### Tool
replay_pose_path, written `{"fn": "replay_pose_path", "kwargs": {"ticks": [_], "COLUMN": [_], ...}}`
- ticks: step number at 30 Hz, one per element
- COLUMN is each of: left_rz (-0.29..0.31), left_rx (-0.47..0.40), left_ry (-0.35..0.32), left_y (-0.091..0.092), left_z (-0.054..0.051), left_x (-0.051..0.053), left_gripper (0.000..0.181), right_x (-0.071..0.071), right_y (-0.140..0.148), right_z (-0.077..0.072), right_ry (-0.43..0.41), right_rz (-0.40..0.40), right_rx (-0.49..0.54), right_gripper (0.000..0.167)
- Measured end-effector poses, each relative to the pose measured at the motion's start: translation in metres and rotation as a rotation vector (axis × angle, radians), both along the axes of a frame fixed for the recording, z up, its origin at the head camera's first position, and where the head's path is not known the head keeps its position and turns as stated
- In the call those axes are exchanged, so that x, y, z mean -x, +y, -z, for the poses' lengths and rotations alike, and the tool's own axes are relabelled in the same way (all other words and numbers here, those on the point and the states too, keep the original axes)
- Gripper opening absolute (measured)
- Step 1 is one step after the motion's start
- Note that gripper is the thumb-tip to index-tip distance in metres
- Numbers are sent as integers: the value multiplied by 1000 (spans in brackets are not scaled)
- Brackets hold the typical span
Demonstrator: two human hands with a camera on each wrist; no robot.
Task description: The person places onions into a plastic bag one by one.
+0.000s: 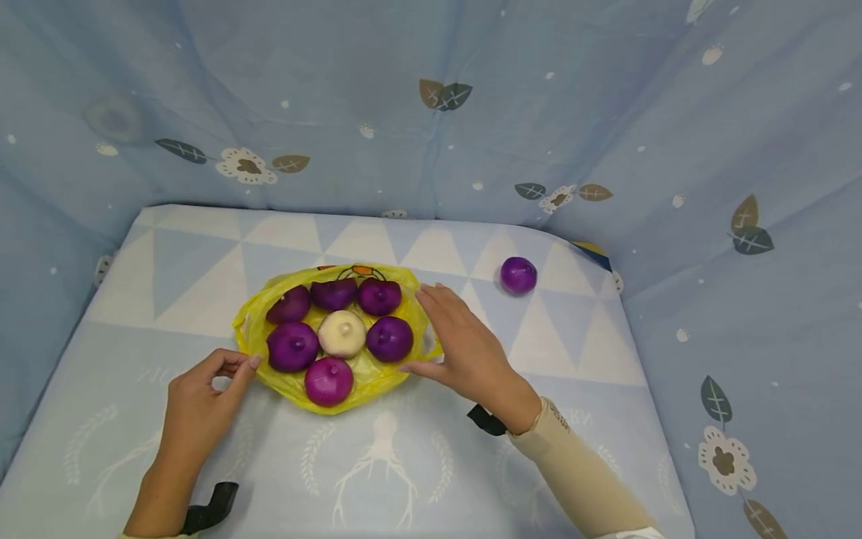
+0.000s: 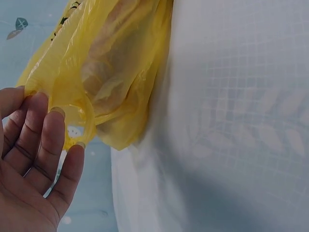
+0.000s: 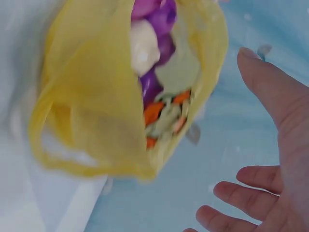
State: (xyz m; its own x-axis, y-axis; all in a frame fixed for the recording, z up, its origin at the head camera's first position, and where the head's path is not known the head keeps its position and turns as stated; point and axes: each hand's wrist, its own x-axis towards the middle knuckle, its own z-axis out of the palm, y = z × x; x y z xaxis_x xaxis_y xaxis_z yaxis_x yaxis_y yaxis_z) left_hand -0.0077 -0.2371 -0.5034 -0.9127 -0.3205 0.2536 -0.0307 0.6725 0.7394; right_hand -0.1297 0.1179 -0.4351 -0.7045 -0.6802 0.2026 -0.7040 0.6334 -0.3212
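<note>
A yellow plastic bag [image 1: 367, 382] lies spread open on the table, holding several purple onions [image 1: 292, 346] around one white onion [image 1: 342, 334]. At the bag's left edge my left hand [image 1: 198, 404] pinches the plastic near a handle loop; the left wrist view shows the fingertips against the yellow film [image 2: 120, 58]. My right hand [image 1: 468, 348] is beside the bag's right edge, fingers extended and thumb spread. In the right wrist view this hand [image 3: 285, 145] is apart from the bag [image 3: 91, 96] and holds nothing. Another purple onion [image 1: 518, 275] lies by itself at the back right.
A pale patterned cloth [image 1: 377, 479] covers the table. Blue curtain fabric [image 1: 377, 97] with leaf and flower prints hangs behind and at both sides. A small blue and yellow item [image 1: 592, 254] shows at the table's back right corner.
</note>
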Motion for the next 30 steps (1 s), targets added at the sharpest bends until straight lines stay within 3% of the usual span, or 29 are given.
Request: {"fn": "replay_pose_path", "kwargs": {"ticks": [12,17,22,30], "left_rz": [-1,3,-2,15], "left_rx": [22,19,18,17], "left_ry": [-18,-15,-19,19], "left_y": [-2,-2,-3,-2], "left_z": [0,0,-1,0], "left_x": [-2,-2,-2,0], "left_gripper": [11,10,10,10], "right_x": [30,47,69,106], "right_y": [68,93,112,138], "right_z": [-16,-15,2,50], "right_ry": [-32,-61,-98,-202], "right_rz": [302,398,467,611], "right_rx": [41,63,95,124], "right_gripper": [120,119,118,119]}}
